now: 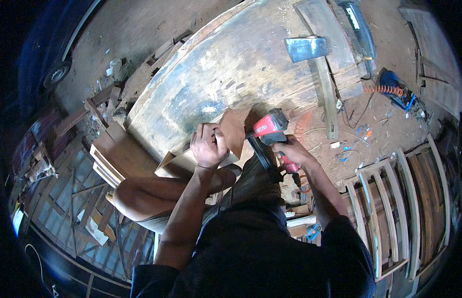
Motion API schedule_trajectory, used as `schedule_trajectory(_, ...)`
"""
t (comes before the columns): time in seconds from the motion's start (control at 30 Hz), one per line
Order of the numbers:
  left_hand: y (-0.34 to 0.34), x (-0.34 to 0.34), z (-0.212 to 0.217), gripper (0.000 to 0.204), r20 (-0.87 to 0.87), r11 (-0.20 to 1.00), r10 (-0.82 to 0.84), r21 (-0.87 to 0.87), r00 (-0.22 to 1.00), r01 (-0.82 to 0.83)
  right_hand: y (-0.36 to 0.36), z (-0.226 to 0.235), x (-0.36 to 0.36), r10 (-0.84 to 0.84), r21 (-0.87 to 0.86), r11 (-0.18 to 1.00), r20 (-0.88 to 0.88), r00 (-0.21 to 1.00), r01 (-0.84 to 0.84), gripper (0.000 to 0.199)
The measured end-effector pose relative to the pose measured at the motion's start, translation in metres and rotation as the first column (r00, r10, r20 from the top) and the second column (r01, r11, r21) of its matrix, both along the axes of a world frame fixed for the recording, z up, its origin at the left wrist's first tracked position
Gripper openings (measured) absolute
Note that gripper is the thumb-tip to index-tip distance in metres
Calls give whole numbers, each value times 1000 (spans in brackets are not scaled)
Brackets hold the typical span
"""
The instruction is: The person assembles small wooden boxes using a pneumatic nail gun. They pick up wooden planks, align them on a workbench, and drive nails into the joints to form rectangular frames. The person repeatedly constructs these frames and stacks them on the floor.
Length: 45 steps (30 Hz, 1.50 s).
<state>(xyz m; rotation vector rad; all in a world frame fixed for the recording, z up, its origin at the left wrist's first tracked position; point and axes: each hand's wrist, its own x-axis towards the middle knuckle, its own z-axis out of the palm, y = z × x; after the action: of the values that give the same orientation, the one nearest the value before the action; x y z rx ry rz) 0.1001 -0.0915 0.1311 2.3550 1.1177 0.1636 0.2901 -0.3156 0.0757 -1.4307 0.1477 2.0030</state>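
My right hand (292, 150) is wrapped round the handle of a red and black air nail gun (270, 126). The gun's dark nose and magazine sit beside a brown wooden panel (233, 131), near its right edge; whether they touch I cannot tell. With fingers curled, my left hand (209, 145) grips the top of a small wooden assembly (178, 164) of thin boards, which the panel appears to belong to. This assembly rests by my bent leg, at the near edge of a worn wooden work table (201, 74). Part of it is hidden under my left hand and forearm.
On the table's right lies an axe (307, 48) with a long wooden handle. A dark power tool (360, 30) lies beyond it. An orange coiled hose (385, 89) reaches a blue machine (402, 94). Slatted wooden frames (390, 208) stand right; stacked boards (106, 166) lie left.
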Motion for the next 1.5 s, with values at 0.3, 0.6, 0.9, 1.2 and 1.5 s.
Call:
schedule_trajectory(0.3,0,0,0,11,7,1000,6,-10,1000,-6,25,33,33,-177,-45,984,-64,982,174,15)
schedule_trajectory(0.6,1,-2,0,13,1,1000,-14,-21,1000,14,77,-6,30,-240,-50,971,-192,952,235,17)
schedule_trajectory(0.9,1,-3,2,13,18,1000,-11,-23,1000,11,86,-14,38,-159,-70,987,-216,963,147,14)
schedule_trajectory(1.2,2,-1,4,12,29,1000,-20,11,999,20,80,-12,35,-141,-59,990,-213,967,131,14)
schedule_trajectory(1.5,0,-3,6,13,23,1000,-22,-22,999,22,92,8,40,-123,-158,983,-185,975,94,17)
